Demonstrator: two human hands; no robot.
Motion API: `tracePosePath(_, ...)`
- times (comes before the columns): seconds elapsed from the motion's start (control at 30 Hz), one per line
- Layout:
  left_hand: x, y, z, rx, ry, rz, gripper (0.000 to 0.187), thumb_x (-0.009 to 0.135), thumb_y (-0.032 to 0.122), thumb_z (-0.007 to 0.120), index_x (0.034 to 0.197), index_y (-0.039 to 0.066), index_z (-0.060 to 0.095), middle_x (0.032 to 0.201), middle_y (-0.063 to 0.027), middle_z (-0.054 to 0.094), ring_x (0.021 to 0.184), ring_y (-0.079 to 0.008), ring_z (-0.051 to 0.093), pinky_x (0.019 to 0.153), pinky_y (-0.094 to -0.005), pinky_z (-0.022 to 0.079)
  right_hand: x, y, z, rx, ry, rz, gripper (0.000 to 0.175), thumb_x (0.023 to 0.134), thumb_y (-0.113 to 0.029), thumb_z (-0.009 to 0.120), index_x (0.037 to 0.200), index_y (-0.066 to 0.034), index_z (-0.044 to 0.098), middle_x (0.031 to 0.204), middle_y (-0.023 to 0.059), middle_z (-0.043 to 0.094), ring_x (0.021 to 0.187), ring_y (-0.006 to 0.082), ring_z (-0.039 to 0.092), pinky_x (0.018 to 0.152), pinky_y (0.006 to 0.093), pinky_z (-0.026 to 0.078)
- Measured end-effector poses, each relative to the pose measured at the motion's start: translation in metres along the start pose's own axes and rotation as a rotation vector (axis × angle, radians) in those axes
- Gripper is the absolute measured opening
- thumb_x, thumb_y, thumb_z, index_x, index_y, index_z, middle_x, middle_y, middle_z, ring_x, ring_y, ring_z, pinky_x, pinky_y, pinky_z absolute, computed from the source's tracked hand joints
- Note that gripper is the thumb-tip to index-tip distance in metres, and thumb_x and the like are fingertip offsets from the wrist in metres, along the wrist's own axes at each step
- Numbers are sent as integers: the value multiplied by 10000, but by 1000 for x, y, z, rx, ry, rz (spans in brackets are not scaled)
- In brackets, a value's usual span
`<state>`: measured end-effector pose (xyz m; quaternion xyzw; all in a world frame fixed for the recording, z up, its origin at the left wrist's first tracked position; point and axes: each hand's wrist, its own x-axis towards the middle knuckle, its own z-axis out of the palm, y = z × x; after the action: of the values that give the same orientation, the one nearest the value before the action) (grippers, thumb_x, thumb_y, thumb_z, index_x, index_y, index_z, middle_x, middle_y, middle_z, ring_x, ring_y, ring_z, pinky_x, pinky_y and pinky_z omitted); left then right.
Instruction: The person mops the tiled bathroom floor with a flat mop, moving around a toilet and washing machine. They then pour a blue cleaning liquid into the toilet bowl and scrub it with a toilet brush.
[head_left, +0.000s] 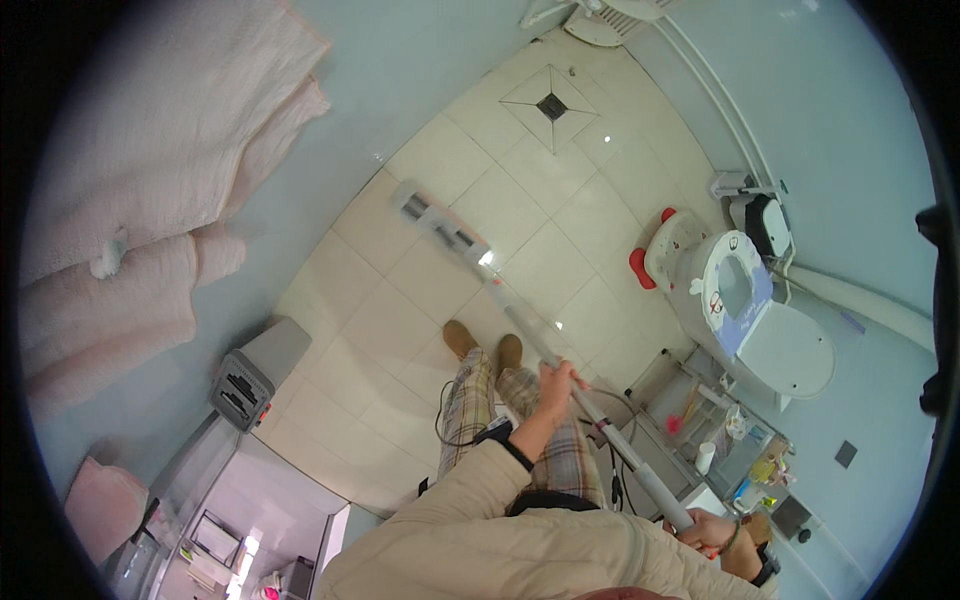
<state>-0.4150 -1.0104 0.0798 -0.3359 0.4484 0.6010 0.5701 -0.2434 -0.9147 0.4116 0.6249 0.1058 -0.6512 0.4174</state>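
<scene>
A long-handled flat mop (525, 319) slants from the right side of my body up to the left. Its head (442, 225) rests on the tiled floor (480, 187) beyond my feet and looks blurred. My left hand (556, 386) is closed around the middle of the pole. Near the pole's upper end, at the lower right, my right hand (703, 531) grips the thick grey handle part.
A grey bucket (277, 356) stands by the left wall. Pink towels (172, 150) hang at upper left. At right are a toilet with a child seat (735, 292), a step stool with red feet (671, 247) and a shelf cart (690, 420). A floor drain (551, 106) lies ahead.
</scene>
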Motion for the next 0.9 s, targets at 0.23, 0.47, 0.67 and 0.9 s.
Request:
tracePosePath(0.23,11,53,-112,-97,348,112,266,831,68,499,1066,-20,412,662,-78,473,519,-205,524,498,-382,486,80,-71,11,-78,-290,39,200,755,-17,583,929,-42,488,536,-10,409,344,68,353,282,233,237)
tracePosePath(0.47,64,83,-108,175,285,171,183,832,83,505,689,-25,464,650,-102,509,521,-231,562,466,-371,469,104,-152,-27,44,-560,83,163,776,-20,592,886,-61,479,523,-10,400,324,73,331,280,220,218)
tracePosePath(0.67,105,42,38,232,184,141,203,846,109,502,902,-68,419,697,-107,524,557,-257,608,452,-342,428,42,-148,-133,108,-389,-76,183,768,-21,602,905,-52,485,496,-20,386,318,67,328,287,226,222)
tracePosePath(0.9,175,22,218,587,2,57,192,866,121,462,725,-9,468,696,-99,515,622,-240,636,475,-345,458,23,-131,-221,449,-423,-255,212,752,14,574,928,-50,475,497,-7,385,314,78,336,287,227,221)
